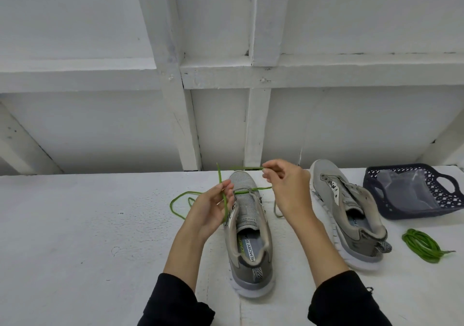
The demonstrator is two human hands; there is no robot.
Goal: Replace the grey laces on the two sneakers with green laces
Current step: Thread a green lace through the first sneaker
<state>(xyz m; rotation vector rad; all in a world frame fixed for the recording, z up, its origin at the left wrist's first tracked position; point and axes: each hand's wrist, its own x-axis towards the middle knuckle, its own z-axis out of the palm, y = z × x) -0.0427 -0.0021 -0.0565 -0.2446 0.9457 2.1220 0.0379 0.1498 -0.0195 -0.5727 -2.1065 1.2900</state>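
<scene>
Holding clear plastic, perhaps — basket (376,201)

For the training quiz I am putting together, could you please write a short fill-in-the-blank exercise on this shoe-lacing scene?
1. Both hands, the left hand and the right hand, hold ends of a thin lace coloured ____.
2. That lace runs through the front eyelets of the grey mesh sneaker standing to the ____ of the other grey sneaker.
3. The dark blue plastic basket holds clear ____.
4. The coiled green lace bundle lies on the white table, ____ the basket.

Missing words: green; left; plastic; outside
</scene>
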